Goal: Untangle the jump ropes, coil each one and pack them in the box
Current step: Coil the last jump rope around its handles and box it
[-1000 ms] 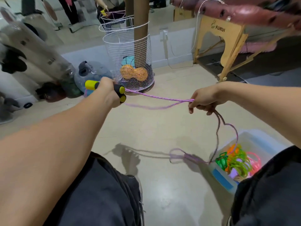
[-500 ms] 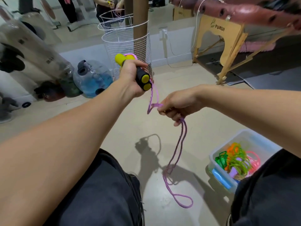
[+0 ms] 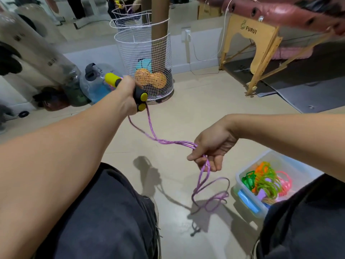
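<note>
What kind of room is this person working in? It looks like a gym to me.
Probably a gym or exercise room. A wire basket against the wall holds balls, a folding massage table stands to the right, and what look like punching bags lie on the left. The person is handling a jump rope.

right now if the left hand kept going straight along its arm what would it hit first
Probably the wire basket, just beyond the left hand, which grips the rope handles. Depth is unclear, so it might pass beside it.

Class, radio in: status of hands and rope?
Left hand grips both handles. Right hand pinches purple rope; slack hangs loose. Box holds other ropes.
</note>
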